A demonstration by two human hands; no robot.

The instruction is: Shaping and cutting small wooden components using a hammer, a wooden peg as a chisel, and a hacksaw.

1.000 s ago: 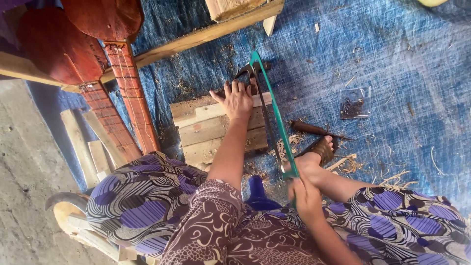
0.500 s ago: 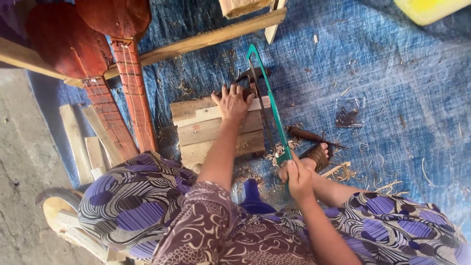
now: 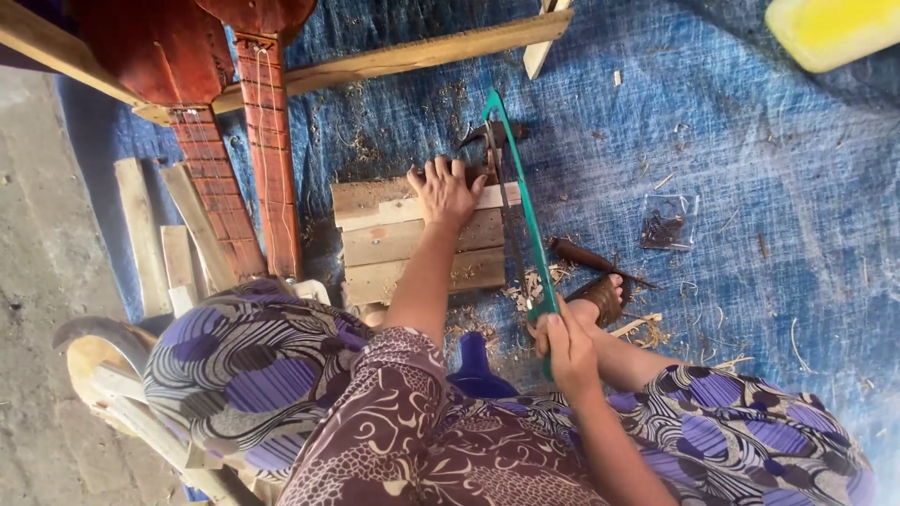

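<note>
The fingers of the left hand [image 3: 446, 190] lie spread flat on the stacked pale wooden boards [image 3: 412, 245], pinning them so they cannot shift under the cut. The right hand [image 3: 565, 343] has its fingers wrapped tight around the handle of the green metal-framed hacksaw [image 3: 521, 201], whose blade runs just beside the left fingertips along the boards' right end. Beyond both hands spreads a blue tarpaulin [image 3: 750, 141] strewn with wood shavings; a reddish-brown stringed instrument neck [image 3: 272, 159] stands left of the boards.
</note>
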